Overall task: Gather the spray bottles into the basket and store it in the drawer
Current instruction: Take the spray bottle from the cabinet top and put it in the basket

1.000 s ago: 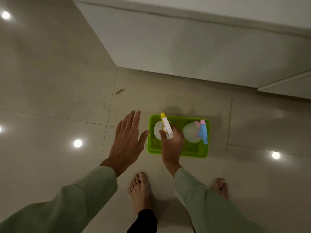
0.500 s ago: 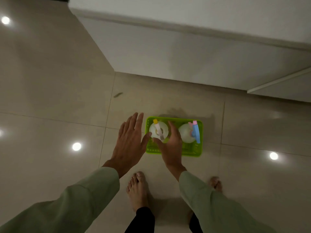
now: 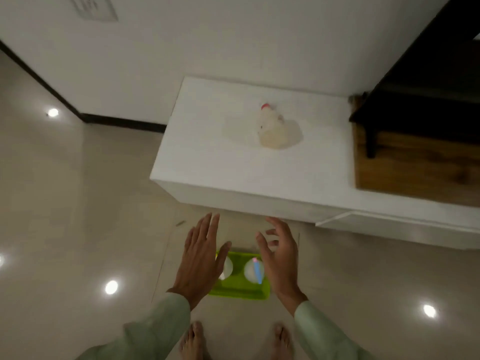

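We look down on a bright green rectangular plastic basket (image 3: pixel 240 292) sitting on the glossy beige tiled floor (image 3: pixel 78 216), at about 6 o'clock in the view, just ahead of two bare feet (image 3: pixel 193 341). Inside the basket stand two pale translucent round spray bottles: the right one (image 3: pixel 251 274) carries a blue-and-pink trigger head, the left one (image 3: pixel 227 267) is mostly covered by the left hand (image 3: pixel 200 263), so we cannot tell the colour of its head. The left hand is flat, palm down, fingers together and extended toward 12 o'clock, thumb stretched out to the right; it hangs over the basket's left end and grips nothing. The right hand (image 3: pixel 281 258) is above the basket's right end, fingers spread and loosely curled, thumb out toward the left; it also holds nothing. We cannot tell whether either hand touches the basket rim. Both arms wear pale green sleeves (image 3: pixel 158 331). At 12 o'clock from the basket stands a white low cabinet (image 3: pixel 207 152) with a flat top; on that top, toward 1 o'clock, a third translucent spray bottle with a red-pink cap (image 3: pixel 271 127) stands well apart from the basket, its outline blurred. At 3 o'clock a white drawer front (image 3: pixel 389 227) juts slightly out from the cabinet face. A brown wooden surface (image 3: pixel 415 167) lies at 2 o'clock beside the cabinet top.
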A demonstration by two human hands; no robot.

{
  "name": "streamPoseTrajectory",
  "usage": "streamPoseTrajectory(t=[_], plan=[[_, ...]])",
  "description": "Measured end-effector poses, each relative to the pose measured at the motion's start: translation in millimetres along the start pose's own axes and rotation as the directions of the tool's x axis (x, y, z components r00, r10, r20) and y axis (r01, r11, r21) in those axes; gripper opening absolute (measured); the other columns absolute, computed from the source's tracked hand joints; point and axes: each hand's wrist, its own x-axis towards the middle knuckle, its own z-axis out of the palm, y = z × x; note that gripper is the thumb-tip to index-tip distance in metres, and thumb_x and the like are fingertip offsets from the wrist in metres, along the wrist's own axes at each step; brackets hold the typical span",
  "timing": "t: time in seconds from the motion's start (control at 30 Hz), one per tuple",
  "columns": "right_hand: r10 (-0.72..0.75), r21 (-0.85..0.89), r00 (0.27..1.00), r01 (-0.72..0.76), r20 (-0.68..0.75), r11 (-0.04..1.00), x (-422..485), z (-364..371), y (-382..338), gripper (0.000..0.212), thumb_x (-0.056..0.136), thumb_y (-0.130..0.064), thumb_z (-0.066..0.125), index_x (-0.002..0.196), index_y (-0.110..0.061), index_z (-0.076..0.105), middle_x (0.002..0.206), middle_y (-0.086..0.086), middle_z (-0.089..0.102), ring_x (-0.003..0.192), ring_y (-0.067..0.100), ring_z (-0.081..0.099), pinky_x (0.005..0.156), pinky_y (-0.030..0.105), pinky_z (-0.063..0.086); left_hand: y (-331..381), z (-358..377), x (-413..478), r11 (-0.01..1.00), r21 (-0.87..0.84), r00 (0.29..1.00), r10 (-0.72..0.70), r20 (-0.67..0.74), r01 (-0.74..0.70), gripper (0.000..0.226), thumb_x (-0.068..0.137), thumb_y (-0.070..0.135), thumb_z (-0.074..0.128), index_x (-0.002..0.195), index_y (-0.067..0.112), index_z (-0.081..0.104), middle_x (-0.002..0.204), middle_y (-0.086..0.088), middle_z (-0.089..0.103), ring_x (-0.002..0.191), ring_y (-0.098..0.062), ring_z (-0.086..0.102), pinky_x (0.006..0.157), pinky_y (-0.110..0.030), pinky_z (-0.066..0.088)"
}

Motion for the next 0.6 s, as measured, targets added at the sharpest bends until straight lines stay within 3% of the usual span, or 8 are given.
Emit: streamPoseTrajectory(t=[0.13,0.27,0.43,0.6], plan=[[-0.062,0.053,0.998,0.063,-0.005,0.997,55,-35,-48,0.036,0.091,-0.026,0.069,0.125,-0.031,0.058,0.125,-0.019,0.059,0.101,0.009,0.062,0.076,0.034,0.056,48,-42,46,0.997,0.008,0.994,0.081,-0.079,-0.08,0.068,0.102,0.045,0.035,0.157,0.015,0.01,0.166,-0.006,0.013,0.154,-0.02,0.009,0.124,-0.042,0.014],[-0.092,0.019,0.996,0.092,-0.021,0.996,113,-48,-78,0.042,0.091,-0.032,0.07,0.13,-0.025,0.055,0.13,-0.014,0.058,0.104,0.007,0.06,0.077,0.031,0.056,79,-61,103,0.993,-0.027,0.985,0.108,-0.135,-0.112,0.068,0.102,0.048,0.034,0.157,0.017,0.009,0.166,-0.007,0.012,0.154,-0.022,0.008,0.125,-0.043,0.011],[-0.017,-0.02,0.997,0.016,-0.075,1.0,188,-38,-91,0.05,0.089,-0.035,0.071,0.133,-0.021,0.052,0.132,-0.007,0.057,0.108,0.016,0.058,0.09,0.045,0.055,80,-66,171,0.99,-0.027,0.984,0.133,-0.122,-0.137,0.068,0.101,0.048,0.035,0.156,0.015,0.01,0.165,-0.009,0.014,0.153,-0.024,0.011,0.125,-0.044,0.012],[0.079,-0.127,0.996,-0.083,-0.04,0.988,254,-13,-94,0.072,0.079,-0.048,0.074,0.14,-0.024,0.044,0.138,0.0,0.051,0.128,0.022,0.048,0.101,0.044,0.047,57,-72,235,0.983,0.018,0.981,0.184,-0.055,-0.184,0.07,0.101,0.046,0.036,0.156,0.011,0.011,0.164,-0.013,0.016,0.152,-0.027,0.013,0.123,-0.047,0.015]])
